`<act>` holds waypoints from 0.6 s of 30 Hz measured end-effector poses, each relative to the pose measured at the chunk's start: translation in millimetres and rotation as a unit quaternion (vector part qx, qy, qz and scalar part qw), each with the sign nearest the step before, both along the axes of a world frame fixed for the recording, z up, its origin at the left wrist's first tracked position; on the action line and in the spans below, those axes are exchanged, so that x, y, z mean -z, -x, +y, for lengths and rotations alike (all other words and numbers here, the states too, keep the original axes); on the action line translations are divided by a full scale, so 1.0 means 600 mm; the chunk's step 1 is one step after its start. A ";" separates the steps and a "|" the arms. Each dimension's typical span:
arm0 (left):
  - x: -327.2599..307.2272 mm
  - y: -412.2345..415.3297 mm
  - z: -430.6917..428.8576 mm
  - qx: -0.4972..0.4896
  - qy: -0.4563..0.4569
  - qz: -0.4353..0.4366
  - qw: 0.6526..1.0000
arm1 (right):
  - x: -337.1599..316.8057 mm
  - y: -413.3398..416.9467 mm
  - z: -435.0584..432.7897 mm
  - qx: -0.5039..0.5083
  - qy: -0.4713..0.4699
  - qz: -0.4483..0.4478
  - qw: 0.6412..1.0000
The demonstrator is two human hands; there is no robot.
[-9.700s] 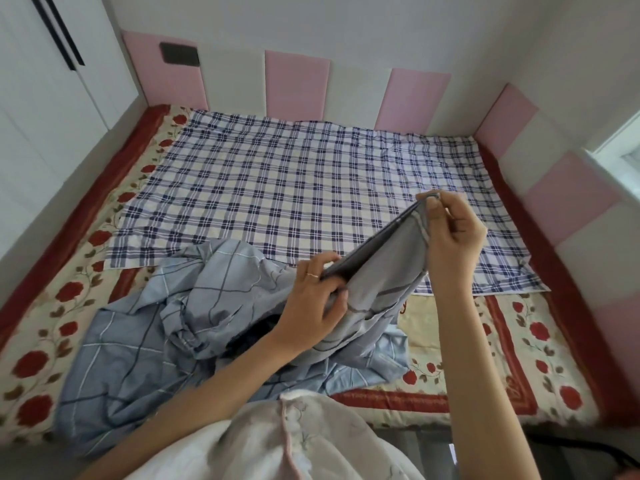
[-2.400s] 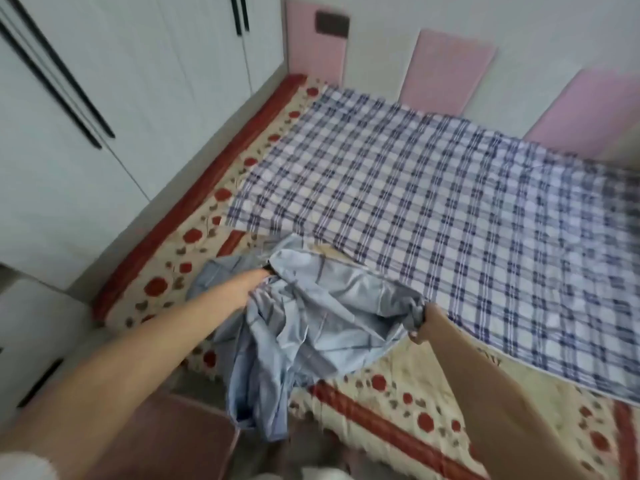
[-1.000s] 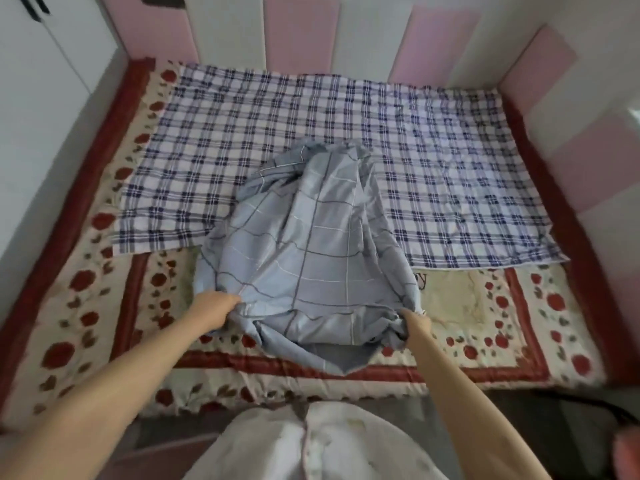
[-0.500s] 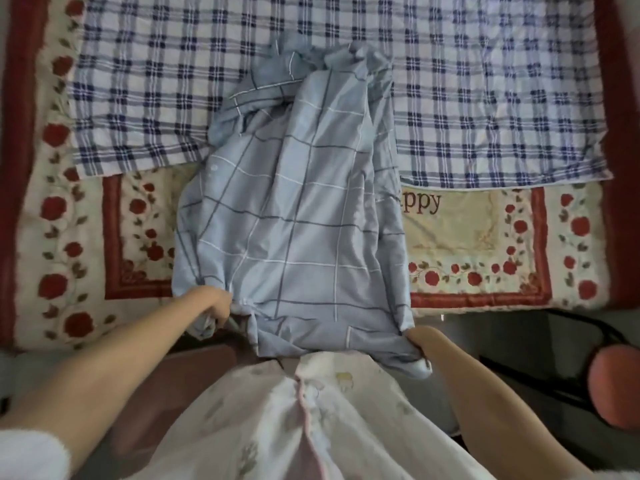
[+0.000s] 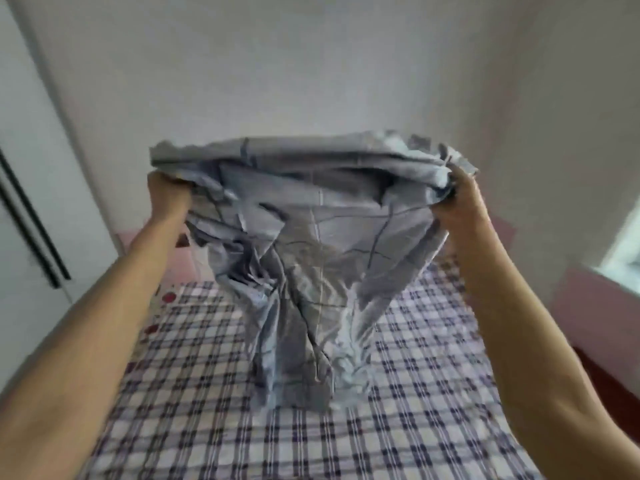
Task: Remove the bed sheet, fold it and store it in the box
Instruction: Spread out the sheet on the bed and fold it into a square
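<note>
Both hands (image 5: 168,194) (image 5: 459,199) hold bed sheet (image 5: 304,271) hanging downward.

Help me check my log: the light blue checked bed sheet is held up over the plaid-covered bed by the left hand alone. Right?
No. The head view shows both hands holding it: the left hand grips one upper end of the light blue checked bed sheet, the right hand the other, up over the plaid-covered bed.

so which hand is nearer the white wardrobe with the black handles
Left. The left hand grips the blue sheet on the side by the wardrobe; the right hand grips the sheet's other end, over toward the window.
</note>
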State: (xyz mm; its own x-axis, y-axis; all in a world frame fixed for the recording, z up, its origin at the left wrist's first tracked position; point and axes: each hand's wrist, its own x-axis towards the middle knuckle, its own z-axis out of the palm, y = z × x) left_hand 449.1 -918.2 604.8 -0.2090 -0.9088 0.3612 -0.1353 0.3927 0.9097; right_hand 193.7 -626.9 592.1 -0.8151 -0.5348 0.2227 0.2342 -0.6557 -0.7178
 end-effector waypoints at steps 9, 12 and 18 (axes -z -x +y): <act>-0.101 -0.035 0.020 0.003 0.201 -0.105 0.974 | -0.122 -0.006 0.080 0.070 0.046 0.067 0.994; -0.028 -0.059 0.038 0.016 0.220 -0.212 0.952 | -0.037 0.014 0.095 0.131 -0.083 0.005 0.988; 0.209 -0.139 0.081 0.137 0.226 -0.330 0.906 | 0.152 -0.064 0.123 0.219 -0.223 -0.192 0.930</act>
State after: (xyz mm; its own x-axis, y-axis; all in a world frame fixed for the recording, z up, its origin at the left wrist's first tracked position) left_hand 532.8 -869.7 479.1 -0.7108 -0.5795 0.3986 -0.4312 0.8067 0.4040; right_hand 232.2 -553.1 501.0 -0.9505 -0.1017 -0.2936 0.3090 -0.4060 -0.8601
